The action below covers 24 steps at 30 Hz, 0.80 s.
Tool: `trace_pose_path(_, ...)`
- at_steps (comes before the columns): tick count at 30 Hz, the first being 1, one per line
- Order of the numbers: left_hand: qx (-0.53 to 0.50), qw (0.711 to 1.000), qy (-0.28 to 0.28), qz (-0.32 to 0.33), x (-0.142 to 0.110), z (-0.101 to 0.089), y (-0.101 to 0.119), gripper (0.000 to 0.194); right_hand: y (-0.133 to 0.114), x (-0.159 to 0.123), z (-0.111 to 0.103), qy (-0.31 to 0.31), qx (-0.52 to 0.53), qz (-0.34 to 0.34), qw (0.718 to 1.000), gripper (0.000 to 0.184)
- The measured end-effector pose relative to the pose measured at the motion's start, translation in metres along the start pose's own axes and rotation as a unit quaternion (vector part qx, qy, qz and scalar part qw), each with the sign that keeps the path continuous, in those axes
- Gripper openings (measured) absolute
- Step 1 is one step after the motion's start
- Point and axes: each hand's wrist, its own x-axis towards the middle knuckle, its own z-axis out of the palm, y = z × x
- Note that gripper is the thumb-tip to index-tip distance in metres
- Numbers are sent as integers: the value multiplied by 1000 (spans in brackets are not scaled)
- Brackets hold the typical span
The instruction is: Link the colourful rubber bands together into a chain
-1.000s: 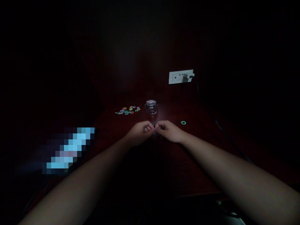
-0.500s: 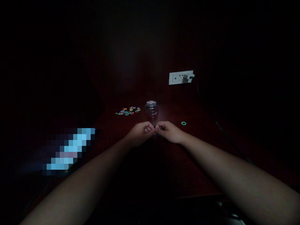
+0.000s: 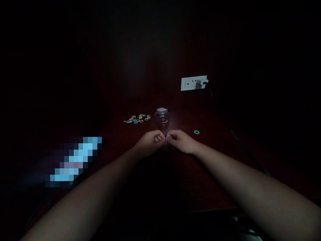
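My left hand (image 3: 152, 142) and my right hand (image 3: 181, 140) meet at the fingertips over the table, both closed in a pinch. Between them shows a bit of a small blue hair tie (image 3: 165, 143), mostly hidden by the fingers. Just beyond stands a clear lidded jar (image 3: 162, 117), upright. Left of the jar lie several small coloured hair ties (image 3: 136, 119), loosely scattered. A single green hair tie (image 3: 196, 132) rests to the right of my right hand.
The dark red table (image 3: 208, 187) is dimly lit. A lit, pixelated screen (image 3: 77, 160) is at the left. On the back wall, a white socket (image 3: 189, 83) holds a plug (image 3: 202, 82), and its cable (image 3: 234, 134) runs down the right side.
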Motion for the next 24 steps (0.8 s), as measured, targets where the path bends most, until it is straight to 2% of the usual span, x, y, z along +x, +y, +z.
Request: trace_pose_path(24, 27, 1000, 6, 2, 0, 0, -3, 23, 2, 1, -1, -2, -10, -9, 1000, 18)
